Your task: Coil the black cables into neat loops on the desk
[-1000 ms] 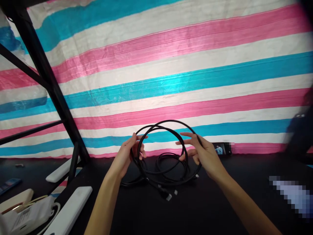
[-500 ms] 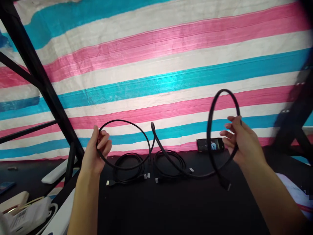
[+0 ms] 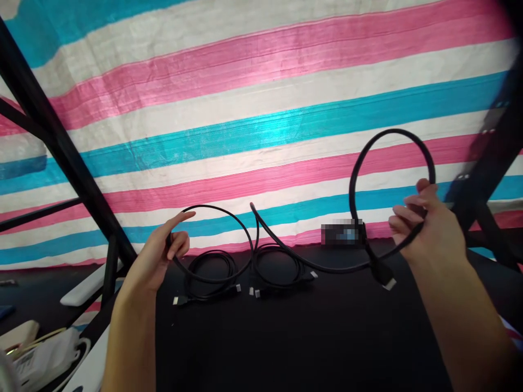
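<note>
A long black HDMI cable stretches between my hands in loose loops above the dark table. My left hand grips its left loop in curled fingers, the index finger pointing out to the right. On the right side, my right hand is closed round the larger loop, which rises above the fingers. The cable's plug with a pale tip dangles left of that hand. Behind the held cable lie two coiled black cables, a left coil and a right coil, their light-tipped plugs facing outward.
A blurred-out dark rectangular object stands at the table's back. Black metal frame legs rise at left and right before a striped tarp. A white adapter with a cord sits at lower left.
My right hand has moved right and slightly up, widening its loop. My left index finger has straightened out to the right. The dangling plug has turned and now shows its pale end more clearly.
</note>
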The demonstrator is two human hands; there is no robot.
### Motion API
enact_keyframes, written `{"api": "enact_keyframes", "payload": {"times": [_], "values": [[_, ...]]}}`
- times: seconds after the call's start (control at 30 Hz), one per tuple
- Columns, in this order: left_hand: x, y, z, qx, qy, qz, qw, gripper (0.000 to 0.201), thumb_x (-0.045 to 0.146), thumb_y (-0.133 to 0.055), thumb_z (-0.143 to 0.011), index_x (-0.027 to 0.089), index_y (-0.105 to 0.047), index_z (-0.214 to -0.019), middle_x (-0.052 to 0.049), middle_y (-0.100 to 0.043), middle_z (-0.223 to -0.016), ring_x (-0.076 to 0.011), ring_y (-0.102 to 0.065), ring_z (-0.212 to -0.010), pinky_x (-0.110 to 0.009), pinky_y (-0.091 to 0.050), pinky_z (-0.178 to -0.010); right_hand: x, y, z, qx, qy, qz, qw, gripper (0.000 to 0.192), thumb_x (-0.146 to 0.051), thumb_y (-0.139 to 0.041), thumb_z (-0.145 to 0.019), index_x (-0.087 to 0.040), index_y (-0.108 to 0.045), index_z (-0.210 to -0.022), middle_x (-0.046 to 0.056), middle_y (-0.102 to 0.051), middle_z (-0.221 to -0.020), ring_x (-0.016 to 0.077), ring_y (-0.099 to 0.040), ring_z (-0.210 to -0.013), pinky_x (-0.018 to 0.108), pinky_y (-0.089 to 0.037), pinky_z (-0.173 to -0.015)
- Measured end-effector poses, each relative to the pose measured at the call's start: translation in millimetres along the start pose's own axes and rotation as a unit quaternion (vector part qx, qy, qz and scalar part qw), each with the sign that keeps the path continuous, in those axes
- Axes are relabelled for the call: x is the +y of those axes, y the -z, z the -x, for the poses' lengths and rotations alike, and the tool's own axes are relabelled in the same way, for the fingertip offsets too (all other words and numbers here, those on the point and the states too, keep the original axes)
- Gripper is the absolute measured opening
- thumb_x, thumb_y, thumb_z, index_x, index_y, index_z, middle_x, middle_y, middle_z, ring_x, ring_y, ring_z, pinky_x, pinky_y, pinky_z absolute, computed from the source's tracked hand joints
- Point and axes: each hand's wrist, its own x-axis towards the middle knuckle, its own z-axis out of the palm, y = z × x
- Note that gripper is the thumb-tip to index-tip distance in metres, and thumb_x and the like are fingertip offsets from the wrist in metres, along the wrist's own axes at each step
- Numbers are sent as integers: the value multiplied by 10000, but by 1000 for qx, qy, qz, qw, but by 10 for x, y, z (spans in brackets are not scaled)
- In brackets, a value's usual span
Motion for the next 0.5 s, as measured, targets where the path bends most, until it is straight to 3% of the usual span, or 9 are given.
{"api": "enact_keyframes", "payload": {"times": [0.1, 0.17, 0.23, 0.3, 0.4, 0.5], "values": [[11, -57, 29, -5, 20, -29, 999, 275, 424, -590, -809, 176, -645, -702, 76, -240, -313, -87, -332, -346, -176, -309, -403, -3, -29, 36, -33, -10, -13, 999, 90, -226, -539, -915, -175, -571, -848, -106, -330, -522, 4, -219, -311, 154, -129, -295], [12, -87, 39, -15, 32, -45, 998, 446, 465, -574, -811, 192, -493, -468, 59, -215, -273, -113, -410, -338, -196, -345, -415, 7, -52, 72, -57, 11, 15, 998, 113, -252, -553, -906, -165, -583, -838, -101, -342, -509, 8, -227, -304, 161, -147, -297], [-6, -99, 50, -44, 34, -72, 996, 594, 499, -563, -808, 221, -299, -353, 39, -203, -246, -136, -475, -335, -211, -366, -425, 27, -69, 108, -86, 45, 50, 994, 121, -263, -597, -871, -155, -596, -817, -99, -341, -486, 10, -223, -294, 170, -156, -302], [-44, -97, 67, -100, 51, -132, 985, 643, 538, -544, -808, 224, -263, -321, 21, -240, -231, -141, -486, -301, -215, -357, -407, 57, -75, 131, -123, 78, 79, 986, 140, -272, -663, -813, -142, -612, -800, -96, -348, -469, 6, -218, -290, 178, -143, -308], [-111, -91, 102, -190, 113, -244, 944, 460, 529, -589, -782, 179, -571, -485, 9, -380, -249, -154, -469, -246, -207, -307, -345, 114, -64, 125, -165, 126, 110, 972, 222, -312, -744, -734, -128, -632, -788, -81, -383, -474, 5, -257, -321, 182, -119, -322], [-141, -90, 118, -179, 93, -279, 939, 321, 469, -634, -768, 181, -695, -897, 29, -460, -282, -164, -454, -226, -199, -295, -316, 165, -43, 88, -158, 174, 136, 962, 304, -391, -761, -701, -127, -632, -778, -63, -430, -522, 13, -328, -356, 191, -147, -333]]}}
